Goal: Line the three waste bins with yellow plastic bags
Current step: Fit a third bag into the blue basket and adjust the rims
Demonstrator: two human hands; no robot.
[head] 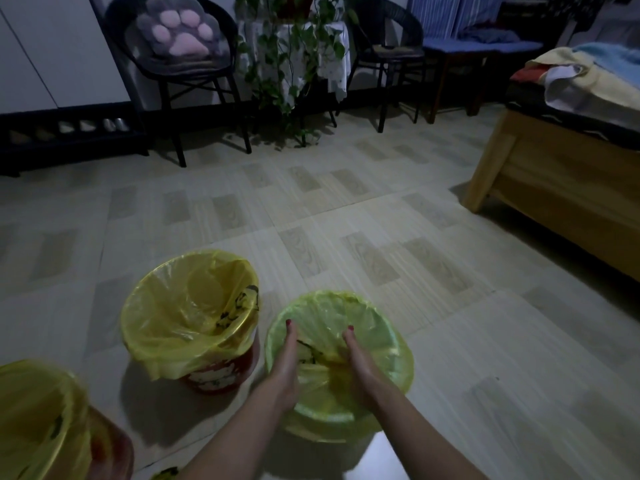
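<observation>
Three bins stand on the floor, each with a yellow bag over its rim. The nearest, a pale bin (353, 448), holds a yellow bag (391, 341) into which both hands reach. My left hand (285, 368) and my right hand (360, 365) press flat, fingers extended, against the plastic inside. A red bin (221, 375) with a yellow bag (180, 317) stands to the left. A third lined bin (114, 452) with its yellow bag (38, 410) sits at the bottom left corner. A yellow scrap (166, 474) lies at the bottom edge.
A wooden bed frame (554, 188) with bedding fills the right side. Two dark chairs (180, 84) (384, 57), a trailing plant (294, 53) on a small stand and a blue bench (481, 50) line the far wall. Tiled floor (346, 220) spreads between them and the bins.
</observation>
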